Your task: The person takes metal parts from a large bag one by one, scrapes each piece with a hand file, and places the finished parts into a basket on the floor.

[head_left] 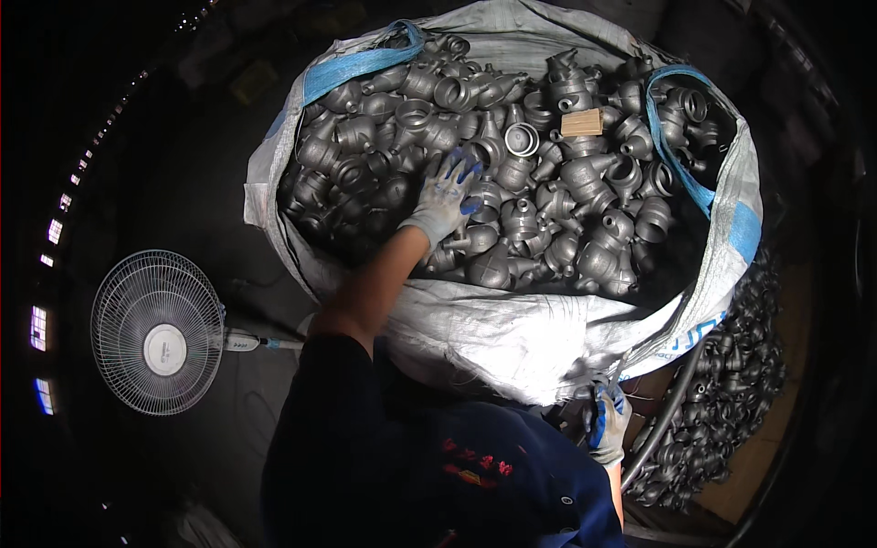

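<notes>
My left hand point(447, 197), in a pale glove with blue patches, reaches over the near side of a big white woven bulk bag point(512, 329). Its fingers are spread and rest on grey metal castings point(519, 219), hollow round-bodied pieces with open necks that fill the bag. Whether it grips one of them is not plain. Low beside the bag's near right side, my right hand point(610, 426), gloved alike, has its fingers curled. A dark shape shows at those fingers, too shadowed to name.
Blue lifting straps point(361, 71) loop over the bag's rim. A piece of cardboard point(582, 122) lies on the castings. To the left stands a white fan point(157, 332). A heap of more castings point(731, 393) lies at the right, with a grey hose or bar point(665, 422) beside it.
</notes>
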`<state>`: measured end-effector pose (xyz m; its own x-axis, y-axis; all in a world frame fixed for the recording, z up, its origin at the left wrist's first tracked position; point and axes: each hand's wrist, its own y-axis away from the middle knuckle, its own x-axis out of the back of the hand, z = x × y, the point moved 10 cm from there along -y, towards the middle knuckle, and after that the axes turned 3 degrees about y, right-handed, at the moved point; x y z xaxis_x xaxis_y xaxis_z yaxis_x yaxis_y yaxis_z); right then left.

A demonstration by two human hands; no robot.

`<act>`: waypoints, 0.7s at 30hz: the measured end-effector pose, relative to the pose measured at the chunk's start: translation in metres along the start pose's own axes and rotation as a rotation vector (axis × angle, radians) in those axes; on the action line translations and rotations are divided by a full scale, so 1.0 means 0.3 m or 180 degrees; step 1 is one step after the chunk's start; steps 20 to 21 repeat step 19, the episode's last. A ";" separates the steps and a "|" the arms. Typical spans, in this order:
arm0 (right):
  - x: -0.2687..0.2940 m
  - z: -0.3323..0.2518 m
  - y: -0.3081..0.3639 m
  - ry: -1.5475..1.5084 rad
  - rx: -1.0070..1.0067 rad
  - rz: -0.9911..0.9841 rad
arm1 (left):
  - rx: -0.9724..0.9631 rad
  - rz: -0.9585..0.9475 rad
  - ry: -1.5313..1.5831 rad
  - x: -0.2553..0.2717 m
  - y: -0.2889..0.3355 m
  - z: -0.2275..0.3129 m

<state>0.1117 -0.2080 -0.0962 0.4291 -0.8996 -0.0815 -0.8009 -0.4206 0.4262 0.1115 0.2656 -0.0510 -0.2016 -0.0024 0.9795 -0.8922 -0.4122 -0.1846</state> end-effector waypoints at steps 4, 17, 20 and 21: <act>-0.015 0.006 -0.010 0.0021 0.0153 -0.0161 | -0.0815 -0.1169 -0.1127 -0.149 -0.022 0.103; -0.121 -0.165 -0.077 -0.0058 0.0383 -0.0560 | -0.0142 0.0100 0.2546 0.196 0.076 0.255; -0.180 -0.265 -0.126 -0.0319 0.0962 -0.0591 | -0.0434 0.0118 0.2838 0.274 0.116 0.363; -0.180 -0.265 -0.126 -0.0319 0.0962 -0.0591 | -0.0434 0.0118 0.2838 0.274 0.116 0.363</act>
